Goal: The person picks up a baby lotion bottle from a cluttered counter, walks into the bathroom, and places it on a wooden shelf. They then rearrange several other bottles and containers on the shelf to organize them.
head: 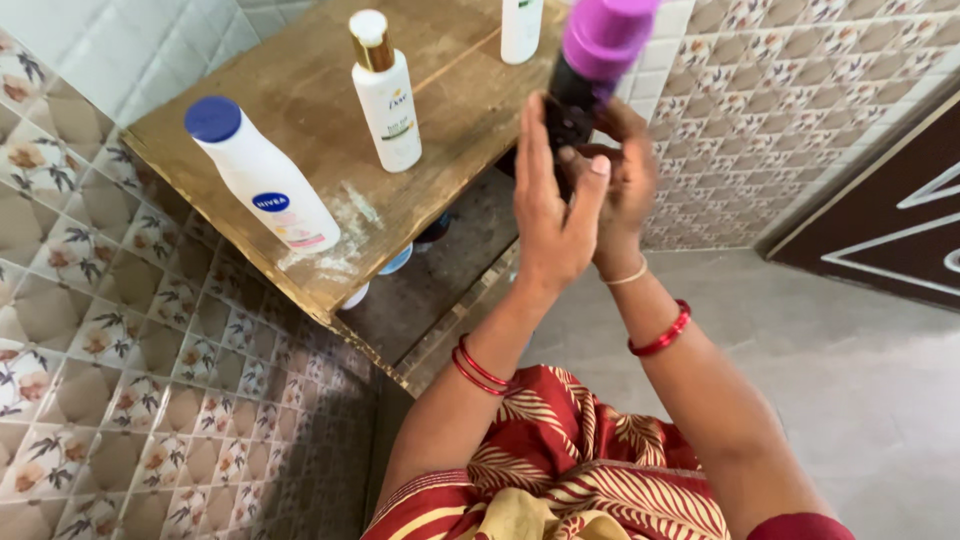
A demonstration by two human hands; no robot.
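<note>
A dark bottle with a purple cap (598,45) is held upright in front of the wooden shelf. My right hand (622,170) wraps the bottle's lower body from behind. My left hand (552,205) lies flat against the near side of it, fingers stretched upward and touching the bottle. Both wrists wear red bangles. The bottle's base is hidden by my hands.
A wooden shelf (300,110) is fixed in the tiled corner, with a lower shelf (440,280) beneath. On top stand a white bottle with a blue cap (262,178), a white bottle with a gold cap (385,90) and another white bottle (521,28). A dark door (890,220) is at right.
</note>
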